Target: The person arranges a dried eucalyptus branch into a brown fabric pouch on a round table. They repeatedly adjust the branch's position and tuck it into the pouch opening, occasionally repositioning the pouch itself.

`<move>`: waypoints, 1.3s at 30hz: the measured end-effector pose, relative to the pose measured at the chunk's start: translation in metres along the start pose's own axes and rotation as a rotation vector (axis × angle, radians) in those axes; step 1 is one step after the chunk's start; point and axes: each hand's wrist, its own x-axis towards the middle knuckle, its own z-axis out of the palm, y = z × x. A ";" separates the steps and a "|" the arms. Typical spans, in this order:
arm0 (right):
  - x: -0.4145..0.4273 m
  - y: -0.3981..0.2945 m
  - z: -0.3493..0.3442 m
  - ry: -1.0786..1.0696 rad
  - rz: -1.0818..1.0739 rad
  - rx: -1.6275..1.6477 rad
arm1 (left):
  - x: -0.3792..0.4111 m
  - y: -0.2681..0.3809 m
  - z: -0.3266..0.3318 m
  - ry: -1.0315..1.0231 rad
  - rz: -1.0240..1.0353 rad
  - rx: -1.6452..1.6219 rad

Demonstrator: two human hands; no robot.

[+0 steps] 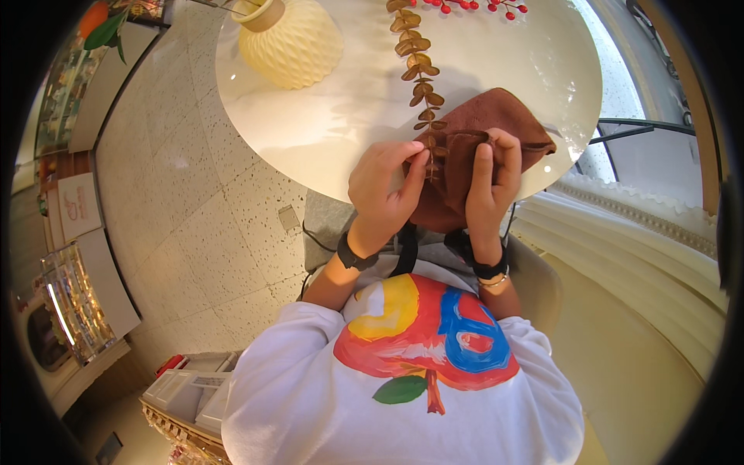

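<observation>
My left hand (383, 186) pinches the thin tip of a golden-brown artificial eucalyptus stem (422, 87) between thumb and fingertips. The stem runs from the far edge of the view down over the near part of the round table. A reddish-brown cloth (500, 116) is in my right hand (494, 174), gathered between the thumb and fingers. The cloth hangs over the table's near edge towards my lap, with a fold behind the stem's tip. Part of the cloth is hidden behind my right hand.
A ribbed cream vase (290, 46) stands on the round white table (267, 122) at the far left. Red artificial berries (465, 6) lie at the far side. A chair (535, 285) and a pale curtain (628, 238) are at the right. Boxes (186, 389) sit low at the left.
</observation>
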 end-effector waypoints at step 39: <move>0.004 -0.007 -0.003 0.012 -0.017 -0.010 | 0.007 -0.003 -0.009 -0.101 0.047 0.028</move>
